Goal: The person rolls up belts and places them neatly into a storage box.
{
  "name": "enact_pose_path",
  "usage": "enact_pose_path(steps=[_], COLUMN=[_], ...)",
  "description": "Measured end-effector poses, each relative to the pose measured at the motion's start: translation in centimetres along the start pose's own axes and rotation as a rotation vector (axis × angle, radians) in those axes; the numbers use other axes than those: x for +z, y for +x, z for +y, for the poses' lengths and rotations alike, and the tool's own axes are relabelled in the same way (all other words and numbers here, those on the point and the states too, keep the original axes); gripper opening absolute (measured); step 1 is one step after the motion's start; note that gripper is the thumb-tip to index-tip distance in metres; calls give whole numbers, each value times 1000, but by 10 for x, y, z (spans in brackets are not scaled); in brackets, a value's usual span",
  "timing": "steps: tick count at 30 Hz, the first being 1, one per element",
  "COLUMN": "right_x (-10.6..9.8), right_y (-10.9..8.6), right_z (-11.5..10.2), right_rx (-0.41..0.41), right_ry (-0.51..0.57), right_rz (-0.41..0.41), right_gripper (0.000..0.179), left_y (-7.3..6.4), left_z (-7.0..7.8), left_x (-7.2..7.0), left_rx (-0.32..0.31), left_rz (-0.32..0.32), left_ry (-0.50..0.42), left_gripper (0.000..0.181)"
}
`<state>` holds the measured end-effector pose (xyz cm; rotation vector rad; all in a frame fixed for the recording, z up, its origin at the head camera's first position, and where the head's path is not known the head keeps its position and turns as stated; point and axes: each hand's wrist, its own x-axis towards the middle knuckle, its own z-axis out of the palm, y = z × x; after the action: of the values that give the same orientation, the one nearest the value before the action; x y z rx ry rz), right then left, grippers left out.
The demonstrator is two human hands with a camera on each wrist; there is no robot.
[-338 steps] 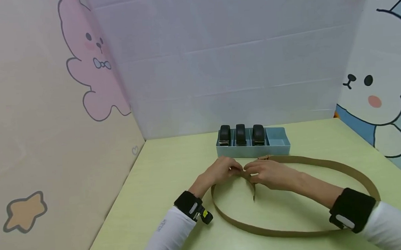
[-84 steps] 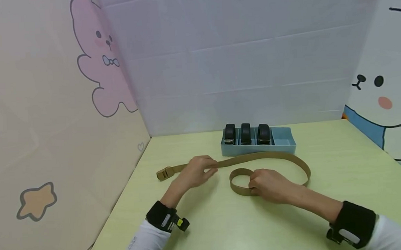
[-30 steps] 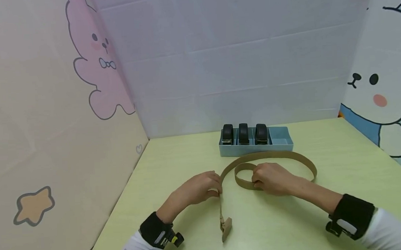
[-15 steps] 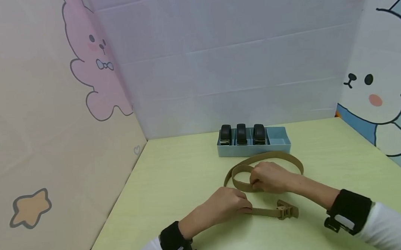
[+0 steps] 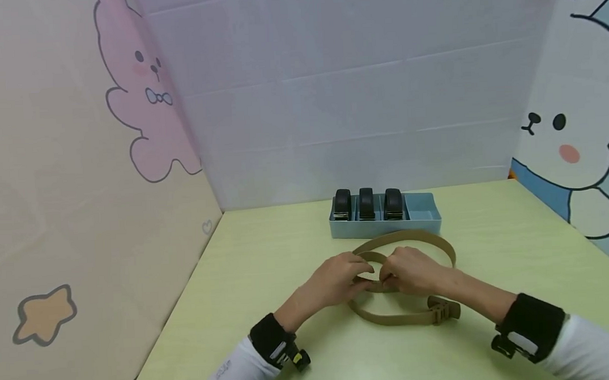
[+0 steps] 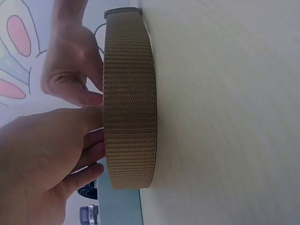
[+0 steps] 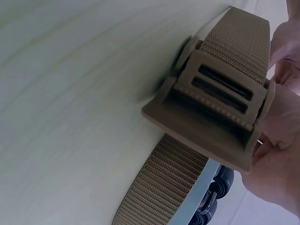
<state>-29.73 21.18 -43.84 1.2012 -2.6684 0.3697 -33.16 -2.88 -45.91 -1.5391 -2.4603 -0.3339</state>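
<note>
A tan webbing belt (image 5: 407, 319) is on the table, partly wound into a small coil inside a wider loop. My right hand (image 5: 412, 271) pinches the coil at its right side, fingers curled. At the coil's left side is my left hand (image 5: 336, 279), its fingers and thumb parted and loosely bent around the strap. In the left wrist view the outer strap (image 6: 130, 103) hides the fingertips of the left hand. The belt's tan buckle (image 7: 211, 101) lies at the free end, below the right wrist, facing right in the head view.
A light blue divided tray (image 5: 383, 228) stands behind the belt. Three black rolled belts (image 5: 366, 204) fill its left compartments, and the rightmost compartment (image 5: 421, 207) is bare. Pale walls with cartoon animals border the yellow-green table (image 5: 256, 243).
The left hand swung the buckle end round to the front and right, then released that strap and rose to the small coil. The right hand keeps pinching the coil. The outer loop has become smaller.
</note>
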Motion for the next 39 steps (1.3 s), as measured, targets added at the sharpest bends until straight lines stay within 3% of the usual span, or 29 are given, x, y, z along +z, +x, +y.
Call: enact_pose_path(steps=[4,9,13,18,21,27,32,39], right_x=[1,2,-1,5,11,9,-7,-24], right_y=[-2,-7,-16,-31,-37,-45,-62,-91], right_z=[0,-1,-5,-24,-38,-44,-26,17], right_rx=[12,7,-46,-181,-239,-193,-116,-51], right_ry=[-3,27,36,38,12,-59,-54,-226], right_rz=[13,22,87,218,190,73,0,-55], right_gripper=[12,9,12,11,11,17,19,22], left_y=[8,12,11,6,2,-9,-22,-34], left_z=[-9,-9,-8,-10,-11,-13,-10,-12], left_x=[4,6,5,3,1,-3,-11,-15], left_rx=[15,46,42,19,12,-7,-26,-38], left_rz=[-84,-123,-144,-150,-134,-127,-159,-174], left_ry=[-21,-62,-47,-41,-56,-107,-194,-251], left_gripper=[11,11,14,15,14,12,12,13])
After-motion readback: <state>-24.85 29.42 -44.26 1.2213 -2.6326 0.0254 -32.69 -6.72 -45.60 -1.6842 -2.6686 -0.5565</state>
